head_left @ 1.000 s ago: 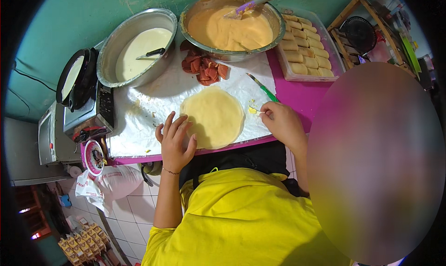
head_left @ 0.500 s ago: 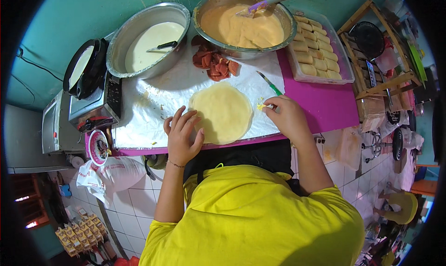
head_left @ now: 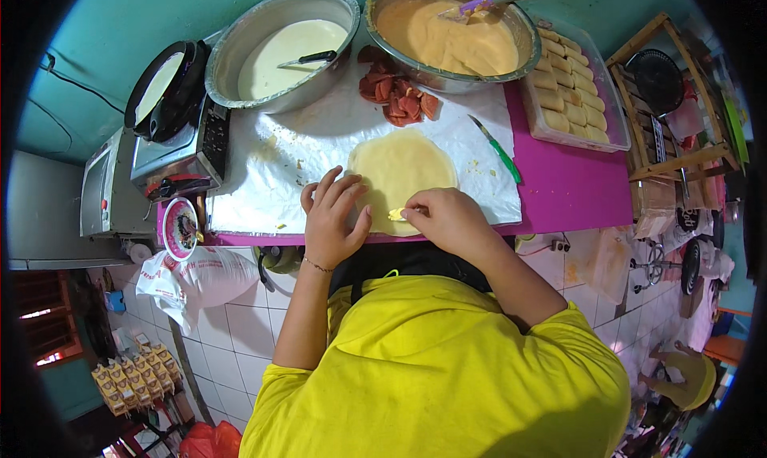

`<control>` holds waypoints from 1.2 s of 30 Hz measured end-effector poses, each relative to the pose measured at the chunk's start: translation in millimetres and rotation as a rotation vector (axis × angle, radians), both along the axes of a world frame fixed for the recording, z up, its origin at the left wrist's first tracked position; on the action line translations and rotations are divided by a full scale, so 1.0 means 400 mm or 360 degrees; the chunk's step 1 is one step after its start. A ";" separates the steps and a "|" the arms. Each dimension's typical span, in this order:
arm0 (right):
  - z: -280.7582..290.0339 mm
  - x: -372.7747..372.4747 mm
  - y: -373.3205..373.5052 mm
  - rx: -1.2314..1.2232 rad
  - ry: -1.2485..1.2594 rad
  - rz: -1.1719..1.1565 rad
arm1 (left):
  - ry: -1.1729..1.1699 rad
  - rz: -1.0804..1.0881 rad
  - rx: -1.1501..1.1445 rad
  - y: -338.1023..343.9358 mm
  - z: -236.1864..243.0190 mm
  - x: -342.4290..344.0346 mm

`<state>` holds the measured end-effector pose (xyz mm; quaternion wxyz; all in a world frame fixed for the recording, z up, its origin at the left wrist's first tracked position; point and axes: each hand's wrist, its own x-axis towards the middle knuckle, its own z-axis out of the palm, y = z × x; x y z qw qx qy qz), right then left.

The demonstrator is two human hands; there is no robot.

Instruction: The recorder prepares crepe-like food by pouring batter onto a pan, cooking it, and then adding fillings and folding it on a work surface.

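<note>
A round, pale yellow crepe (head_left: 403,164) lies flat on the white sheet (head_left: 264,162). My left hand (head_left: 331,222) rests at its left edge with the fingers spread and holds nothing. Over the crepe's near part, my right hand (head_left: 449,221) pinches a small crumbly yellow piece (head_left: 396,214) between thumb and fingertips. To the right of the crepe is a knife (head_left: 499,153) with a green handle. Thin reddish slices (head_left: 397,98) of what looks like sausage are heaped just beyond the crepe.
Behind stand a metal basin (head_left: 220,90) of white batter and a metal bowl (head_left: 531,54) of orange cream. A plastic box (head_left: 579,141) of rolled crepes sits at right. On the left, a black pan (head_left: 180,98) tops the stove (head_left: 184,158). A person (head_left: 691,374) is at far right.
My right hand has moved left from beside the knife to over the near part of the crepe, carrying the yellow piece. My left hand stays at the crepe's left edge.
</note>
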<state>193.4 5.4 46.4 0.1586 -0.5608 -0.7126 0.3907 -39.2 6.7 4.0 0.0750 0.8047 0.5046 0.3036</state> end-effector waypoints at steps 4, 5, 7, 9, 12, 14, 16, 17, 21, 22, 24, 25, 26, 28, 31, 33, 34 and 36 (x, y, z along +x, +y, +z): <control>0.012 0.018 0.005 0.0120 -0.0056 -0.0171 | 0.0004 0.0003 -0.0004 -0.005 0.000 -0.009; 0.015 0.025 0.008 0.0114 -0.0048 -0.0216 | 0.0017 0.0003 -0.0014 -0.007 0.001 -0.015; 0.019 0.044 0.013 0.0137 -0.0058 -0.0261 | 0.0030 -0.0011 -0.0017 -0.007 0.003 -0.020; 0.013 0.073 0.016 0.0282 -0.0050 -0.0327 | 0.0101 -0.0070 -0.0075 -0.001 0.009 -0.016; 0.017 0.157 0.013 0.0329 -0.0043 -0.0571 | 0.0088 -0.0245 -0.0159 0.017 0.035 0.038; 0.005 0.219 -0.009 0.0433 -0.0111 -0.0826 | 0.0023 -0.0348 -0.0217 0.029 0.058 0.073; -0.031 0.279 -0.027 0.0624 -0.0012 -0.1044 | -0.0082 -0.0340 -0.0208 0.029 0.084 0.077; -0.048 0.310 -0.031 0.0799 0.0005 -0.1043 | -0.0198 -0.0324 -0.0107 0.040 0.061 0.063; -0.085 0.441 -0.102 0.1166 -0.0139 -0.1195 | -0.0040 -0.0254 0.0115 0.146 0.049 0.066; -0.103 0.472 -0.122 0.1279 -0.0214 -0.1203 | 0.0032 -0.0320 0.0124 0.183 0.059 0.079; -0.166 0.504 -0.137 0.1500 -0.0231 -0.1260 | -0.0061 -0.0673 0.0249 0.284 0.036 0.103; -0.181 0.504 -0.152 0.1521 -0.0269 -0.1306 | -0.0256 -0.1278 0.1150 0.273 0.102 0.270; -0.198 0.503 -0.163 0.1534 -0.0304 -0.1345 | -0.0303 -0.1217 0.0239 0.199 0.216 0.298; -0.190 0.478 -0.145 0.1674 -0.0253 -0.1403 | -0.0130 -0.1268 0.0686 0.238 0.207 0.327; -0.210 0.471 -0.119 0.1738 -0.0309 -0.1436 | -0.0185 -0.1528 0.0618 0.252 0.236 0.445; -0.209 0.478 -0.120 0.1692 -0.0295 -0.1312 | -0.0194 -0.1616 0.0537 0.260 0.247 0.493; -0.211 0.482 -0.118 0.1689 -0.0315 -0.1335 | -0.0191 -0.1642 0.0497 0.266 0.250 0.510; -0.218 0.488 -0.115 0.1747 -0.0399 -0.1319 | -0.0179 -0.1665 0.0413 0.277 0.251 0.533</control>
